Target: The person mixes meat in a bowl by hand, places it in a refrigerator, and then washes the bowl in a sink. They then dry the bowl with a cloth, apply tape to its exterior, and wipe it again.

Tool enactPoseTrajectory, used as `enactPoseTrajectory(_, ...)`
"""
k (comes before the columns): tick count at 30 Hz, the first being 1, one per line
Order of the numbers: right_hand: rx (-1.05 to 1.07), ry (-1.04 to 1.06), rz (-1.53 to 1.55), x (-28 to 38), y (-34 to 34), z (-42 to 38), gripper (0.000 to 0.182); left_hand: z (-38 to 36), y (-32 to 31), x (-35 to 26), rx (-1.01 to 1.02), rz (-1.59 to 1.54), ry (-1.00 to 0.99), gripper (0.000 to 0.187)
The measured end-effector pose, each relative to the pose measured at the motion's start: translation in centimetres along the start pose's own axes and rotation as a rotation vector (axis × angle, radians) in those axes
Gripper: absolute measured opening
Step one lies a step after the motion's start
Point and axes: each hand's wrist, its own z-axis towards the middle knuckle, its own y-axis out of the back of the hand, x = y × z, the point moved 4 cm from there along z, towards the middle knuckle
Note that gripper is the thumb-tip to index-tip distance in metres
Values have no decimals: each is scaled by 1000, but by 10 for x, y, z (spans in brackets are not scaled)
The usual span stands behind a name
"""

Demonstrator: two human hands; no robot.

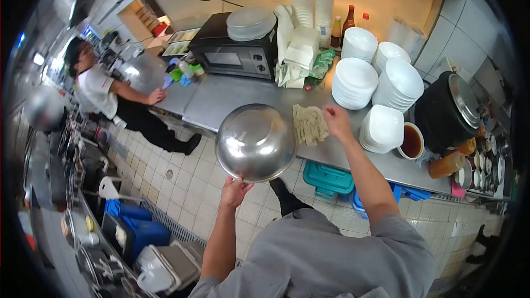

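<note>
metal bowl (255, 143): silver | cloth (310, 125): beige | dish stacks (354, 81): white | tub (328, 180): teal | floor tiles (190, 182): cream grid

And there, my left hand (236, 191) was on the near rim of the basin (255, 143), cloth (309, 125) lay right of it on the counter (218, 94), my right hand (338, 120) just beside, bowl stacks (355, 81) stood farther right, microwave (226, 58) beyond.

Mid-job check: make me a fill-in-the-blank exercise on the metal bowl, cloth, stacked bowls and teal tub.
1. The left hand holds the ____.
2. The right hand is right beside the crumpled ____.
3. The stacked bowls are ____ in colour.
4. The teal tub sits ____ than the countertop.

Missing words: metal bowl; cloth; white; lower.
</note>
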Motion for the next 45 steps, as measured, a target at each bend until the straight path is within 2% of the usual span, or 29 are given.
enactPoseTrajectory(1,-80,111,-46,13,-13,38,23,22,8,-8,-38,35,27,44)
enactPoseTrajectory(3,-136,186,-54,33,-43,115,22,63,33,-13,-51,97,99,45)
enactPoseTrajectory(5,-258,371,-342,39,-74,187,19,89,42,-36,-45,179,163,44)
enactPoseTrajectory(7,-190,452,-535,38,-109,243,19,120,50,-55,-56,225,231,43)
enactPoseTrajectory(9,1,349,-921,49,-135,273,22,142,54,-72,-107,272,244,40)
enactPoseTrajectory(11,97,252,-1025,48,-156,286,21,159,55,-92,-174,368,253,37)
enactPoseTrajectory(13,125,248,-1071,45,-159,291,22,177,54,-113,-184,444,284,37)
enactPoseTrajectory(16,108,194,-1125,46,-159,283,20,196,55,-138,-87,601,364,39)
enactPoseTrajectory(19,-133,332,-1073,51,-157,279,17,214,72,-162,84,811,422,49)
enactPoseTrajectory(22,-159,327,-1040,55,-156,269,22,228,91,-204,241,1016,495,49)
enactPoseTrajectory(23,-173,304,-1057,57,-152,260,22,233,95,-222,313,1058,503,47)
enactPoseTrajectory(24,-186,134,-917,61,-141,246,24,241,106,-240,348,1065,522,47)
enactPoseTrajectory(25,-199,-27,-780,65,-131,228,26,251,117,-256,436,1127,508,45)
enactPoseTrajectory(27,-367,15,-692,97,-125,172,27,268,126,-287,576,1282,451,43)
enactPoseTrajectory(29,-462,-96,-516,120,-144,110,26,290,129,-312,644,1387,304,47)
enactPoseTrajectory(31,-384,202,-416,146,-195,57,36,306,116,-330,678,1441,129,54)
enactPoseTrajectory(32,-309,207,-429,175,-229,34,35,312,103,-332,697,1446,32,58)
enactPoseTrajectory(33,-286,156,-335,178,-266,16,27,315,83,-335,731,1542,-15,76)
enactPoseTrajectory(34,-183,159,-288,196,-295,6,25,320,66,-329,797,1584,-155,88)
enactPoseTrajectory(35,-49,118,-507,203,-321,-2,26,323,50,-324,861,1624,-296,101)
enactPoseTrajectory(36,-47,59,-671,204,-339,-9,28,324,37,-318,872,1624,-301,101)
enactPoseTrajectory(38,-205,-34,-549,192,-346,-4,29,326,4,-307,927,1647,-446,120)
enactPoseTrajectory(39,-212,-30,-551,192,-346,-1,29,330,-8,-301,929,1647,-455,120)
enactPoseTrajectory(41,-304,-25,-695,195,-352,-1,38,341,-26,-293,998,1741,-542,134)
enactPoseTrajectory(42,-321,-64,-682,195,-360,-7,38,343,-30,-291,1039,1759,-522,134)
enactPoseTrajectory(45,-332,-42,-953,201,-375,-11,40,342,-45,-279,1170,1830,-493,138)
